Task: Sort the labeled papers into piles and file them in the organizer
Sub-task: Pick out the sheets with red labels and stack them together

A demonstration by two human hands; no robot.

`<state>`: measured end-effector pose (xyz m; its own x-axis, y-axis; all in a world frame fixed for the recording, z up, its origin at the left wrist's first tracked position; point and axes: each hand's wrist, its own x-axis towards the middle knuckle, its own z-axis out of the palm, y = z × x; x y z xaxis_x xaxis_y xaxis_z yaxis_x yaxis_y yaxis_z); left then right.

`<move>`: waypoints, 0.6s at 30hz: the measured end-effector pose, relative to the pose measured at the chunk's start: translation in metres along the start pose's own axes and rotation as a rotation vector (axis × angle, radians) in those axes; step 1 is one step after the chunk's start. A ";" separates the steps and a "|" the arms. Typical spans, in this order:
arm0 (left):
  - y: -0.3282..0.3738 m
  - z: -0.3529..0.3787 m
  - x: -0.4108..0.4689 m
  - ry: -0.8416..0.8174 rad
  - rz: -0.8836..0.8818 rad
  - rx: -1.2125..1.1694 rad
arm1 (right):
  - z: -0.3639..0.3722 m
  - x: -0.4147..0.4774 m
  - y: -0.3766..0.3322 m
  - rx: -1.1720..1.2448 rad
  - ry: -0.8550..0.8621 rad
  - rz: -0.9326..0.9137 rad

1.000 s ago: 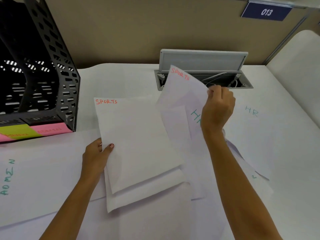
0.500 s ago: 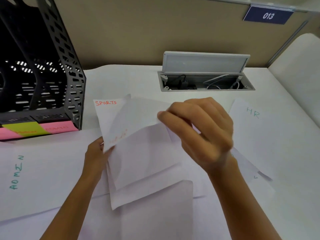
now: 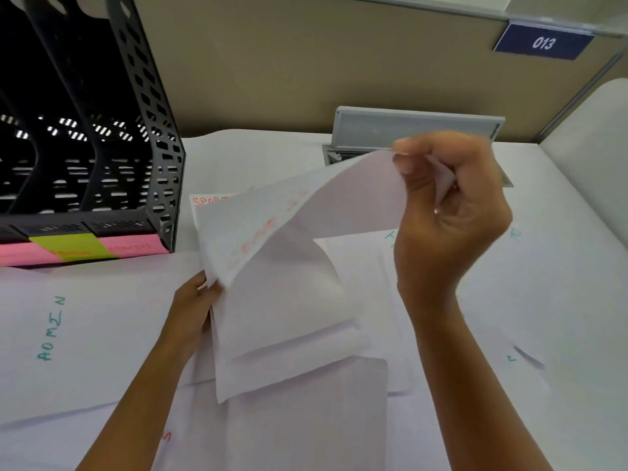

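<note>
Organizer (image 3: 102,147) back left on desk (image 3: 272,154), ADMIN sheet (image 3: 85,328) before it, SPORTS pile (image 3: 289,334) right

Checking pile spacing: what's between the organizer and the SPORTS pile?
Head view: only a bare strip of white desk separates the organizer from the SPORTS pile. Nothing lies in it.

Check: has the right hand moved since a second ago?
Yes. The right hand carried its sheet leftward from the cable box over the SPORTS pile.
</note>
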<state>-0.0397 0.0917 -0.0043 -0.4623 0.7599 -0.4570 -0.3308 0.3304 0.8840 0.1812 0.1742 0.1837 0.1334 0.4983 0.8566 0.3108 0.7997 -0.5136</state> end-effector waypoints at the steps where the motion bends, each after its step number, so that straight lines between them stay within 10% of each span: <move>1: -0.002 -0.003 0.000 -0.010 0.002 -0.008 | 0.002 -0.001 0.006 -0.002 0.044 0.113; 12: -0.005 -0.028 0.007 0.111 -0.040 -0.042 | 0.006 -0.060 0.115 -0.032 0.410 1.212; 18: -0.007 -0.027 0.007 0.127 -0.026 -0.031 | 0.006 -0.105 0.138 0.042 0.361 1.482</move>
<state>-0.0625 0.0797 -0.0168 -0.5533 0.6735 -0.4901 -0.3685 0.3297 0.8692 0.2048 0.2342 0.0221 0.5079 0.7329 -0.4526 -0.3304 -0.3195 -0.8881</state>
